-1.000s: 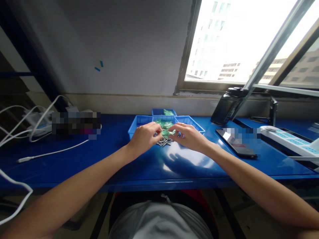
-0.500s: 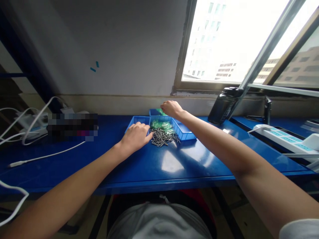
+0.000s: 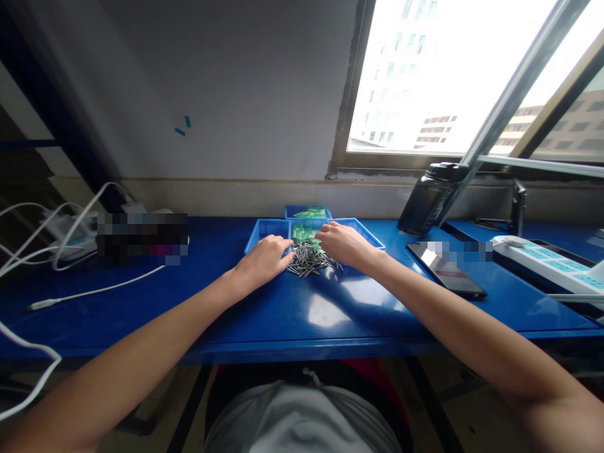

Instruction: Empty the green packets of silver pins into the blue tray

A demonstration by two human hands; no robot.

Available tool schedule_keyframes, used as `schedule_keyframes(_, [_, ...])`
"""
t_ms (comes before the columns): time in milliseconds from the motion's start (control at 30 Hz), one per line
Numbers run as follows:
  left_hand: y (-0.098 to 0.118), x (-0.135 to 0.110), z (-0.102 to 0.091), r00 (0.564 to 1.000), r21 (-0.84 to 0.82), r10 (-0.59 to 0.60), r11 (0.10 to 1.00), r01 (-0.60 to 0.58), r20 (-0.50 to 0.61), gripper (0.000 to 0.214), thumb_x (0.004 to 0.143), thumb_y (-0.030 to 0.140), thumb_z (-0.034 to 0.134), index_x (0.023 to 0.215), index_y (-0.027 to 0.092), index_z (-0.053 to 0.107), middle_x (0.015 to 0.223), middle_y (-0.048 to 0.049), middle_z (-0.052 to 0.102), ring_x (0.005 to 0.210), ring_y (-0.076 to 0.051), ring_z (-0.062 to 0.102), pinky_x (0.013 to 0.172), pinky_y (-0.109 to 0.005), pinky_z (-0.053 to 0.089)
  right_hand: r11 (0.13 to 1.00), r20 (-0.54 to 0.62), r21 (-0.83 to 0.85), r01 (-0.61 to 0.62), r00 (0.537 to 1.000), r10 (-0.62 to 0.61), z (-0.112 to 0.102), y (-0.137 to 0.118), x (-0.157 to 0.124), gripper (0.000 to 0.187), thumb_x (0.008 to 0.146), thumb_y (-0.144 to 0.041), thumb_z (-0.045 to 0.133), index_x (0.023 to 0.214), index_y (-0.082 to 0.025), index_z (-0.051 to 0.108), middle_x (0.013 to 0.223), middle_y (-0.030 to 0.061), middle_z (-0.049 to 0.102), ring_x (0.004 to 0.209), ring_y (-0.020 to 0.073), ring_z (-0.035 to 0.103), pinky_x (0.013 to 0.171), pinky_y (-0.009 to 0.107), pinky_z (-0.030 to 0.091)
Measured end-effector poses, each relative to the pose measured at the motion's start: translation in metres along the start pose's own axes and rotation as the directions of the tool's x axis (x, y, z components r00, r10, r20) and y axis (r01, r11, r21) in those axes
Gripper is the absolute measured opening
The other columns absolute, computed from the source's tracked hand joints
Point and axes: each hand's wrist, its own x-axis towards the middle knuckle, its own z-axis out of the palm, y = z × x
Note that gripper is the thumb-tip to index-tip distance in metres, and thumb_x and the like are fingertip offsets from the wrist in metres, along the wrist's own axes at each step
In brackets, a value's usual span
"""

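Note:
A heap of small dark metal pins (image 3: pixel 307 260) lies at the front of the middle blue bin and spills onto the table. Green plastic bags (image 3: pixel 301 234) sit behind the heap. My left hand (image 3: pixel 265 259) is at the heap's left side, over the front of the left blue bin (image 3: pixel 258 231). Its thumb stands apart from the bent fingers, and nothing shows between them. Over the right side of the heap, my right hand (image 3: pixel 348 244) has its fingers curled together and pointing down. Their tips are partly hidden, so what they hold cannot be made out.
The back blue bin (image 3: pixel 289 211) holds green plastic, and another blue bin (image 3: pixel 370 234) stands at right. A phone (image 3: pixel 448 272), black bottle (image 3: pixel 427 202) and white power strip (image 3: pixel 547 258) are further right. White cables (image 3: pixel 108 288) lie at left.
My right hand has come down and toward me from the back bin to the pin heap, uncovering the phone. My left hand stays nearly in place. The view has shifted slightly.

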Motion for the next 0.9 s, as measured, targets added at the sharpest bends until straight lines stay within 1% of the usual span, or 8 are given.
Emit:
schedule_keyframes(200, [0.003, -0.001, -0.001, 1.0, -0.013, -0.002, 1.0, 0.002, 0.003, 0.032, 0.088, 0.032, 0.046, 0.109, 0.013, 0.061, 0.095, -0.0097, 0.066, 0.092, -0.022, 0.059, 0.082, -0.034, 0.047, 1.0, 0.055, 0.003, -0.025, 0.998, 0.025, 0.0, -0.001, -0.011, 0.017, 0.081, -0.012, 0.049, 0.079, -0.011, 0.066, 0.084, 0.0126, 0.067, 0.08, 0.021, 0.059, 0.076, 0.031, 0.04])
schedule_keyframes(333, [0.006, -0.004, -0.004, 1.0, 0.058, -0.007, 0.998, 0.007, -0.01, 0.031, 0.087, 0.034, 0.047, 0.107, 0.015, 0.061, 0.094, -0.0092, 0.063, 0.09, -0.023, 0.057, 0.077, -0.033, 0.047, 0.999, 0.073, -0.009, -0.049, 0.996, 0.05, -0.001, -0.004, -0.013, 0.019, 0.082, -0.013, 0.049, 0.074, -0.012, 0.066, 0.08, 0.0117, 0.068, 0.078, 0.0213, 0.06, 0.072, 0.03, 0.039])
schedule_keyframes(467, [0.01, -0.006, -0.009, 0.997, 0.111, 0.026, 0.994, -0.017, -0.072, 0.029, 0.087, 0.034, 0.048, 0.103, 0.015, 0.062, 0.093, -0.0082, 0.061, 0.088, -0.021, 0.056, 0.077, -0.032, 0.045, 0.997, 0.046, -0.065, -0.04, 0.998, 0.043, -0.001, -0.008, -0.014, 0.022, 0.085, -0.018, 0.048, 0.074, -0.013, 0.066, 0.079, 0.0115, 0.068, 0.081, 0.0236, 0.059, 0.067, 0.03, 0.037])
schedule_keyframes(567, [0.015, -0.008, -0.013, 0.99, 0.084, 0.097, 0.992, -0.089, -0.099, 0.025, 0.089, 0.03, 0.044, 0.096, 0.016, 0.064, 0.09, -0.0066, 0.062, 0.088, -0.019, 0.057, 0.076, -0.029, 0.044, 0.995, -0.005, -0.093, -0.032, 0.999, 0.032, -0.003, -0.01, -0.013, 0.023, 0.085, -0.017, 0.047, 0.072, -0.013, 0.065, 0.077, 0.0106, 0.067, 0.079, 0.0236, 0.058, 0.065, 0.03, 0.035])
schedule_keyframes(667, [0.021, -0.011, -0.014, 0.983, -0.044, 0.183, 0.982, -0.184, -0.009, 0.022, 0.089, 0.028, 0.043, 0.091, 0.019, 0.063, 0.086, -0.0024, 0.064, 0.08, -0.016, 0.06, 0.068, -0.024, 0.044, 0.993, -0.039, -0.107, -0.041, 0.999, 0.037, -0.006, -0.011, -0.013, 0.022, 0.085, -0.016, 0.047, 0.074, -0.013, 0.065, 0.076, 0.011, 0.067, 0.078, 0.0232, 0.057, 0.064, 0.03, 0.033])
schedule_keyframes(767, [0.023, -0.015, -0.012, 0.938, -0.146, 0.325, 0.941, -0.307, 0.123, 0.02, 0.088, 0.027, 0.045, 0.089, 0.021, 0.064, 0.083, -0.0008, 0.066, 0.075, -0.014, 0.062, 0.064, -0.022, 0.043, 0.992, -0.063, -0.112, -0.056, 0.997, 0.049, -0.008, -0.011, -0.012, 0.021, 0.086, -0.016, 0.044, 0.078, -0.013, 0.063, 0.078, 0.0116, 0.066, 0.078, 0.023, 0.057, 0.065, 0.031, 0.033])
schedule_keyframes(833, [0.023, -0.016, -0.009, 0.915, -0.165, 0.365, 0.926, -0.339, 0.169, 0.019, 0.087, 0.026, 0.046, 0.087, 0.02, 0.064, 0.081, -0.0013, 0.067, 0.073, -0.014, 0.062, 0.062, -0.022, 0.043, 0.99, -0.093, -0.115, -0.077, 0.993, 0.067, -0.009, -0.01, -0.012, 0.023, 0.088, -0.016, 0.041, 0.08, -0.012, 0.062, 0.079, 0.0114, 0.066, 0.077, 0.0223, 0.057, 0.066, 0.031, 0.033])
schedule_keyframes(900, [0.022, -0.017, -0.007, 0.912, -0.162, 0.364, 0.927, -0.337, 0.19, 0.018, 0.086, 0.027, 0.047, 0.086, 0.02, 0.064, 0.081, -0.0013, 0.067, 0.071, -0.014, 0.063, 0.061, -0.022, 0.043, 0.988, -0.139, -0.113, -0.11, 0.986, 0.094, -0.012, -0.008, -0.012, 0.025, 0.089, -0.016, 0.038, 0.081, -0.013, 0.062, 0.08, 0.0109, 0.065, 0.077, 0.0214, 0.056, 0.067, 0.03, 0.033])
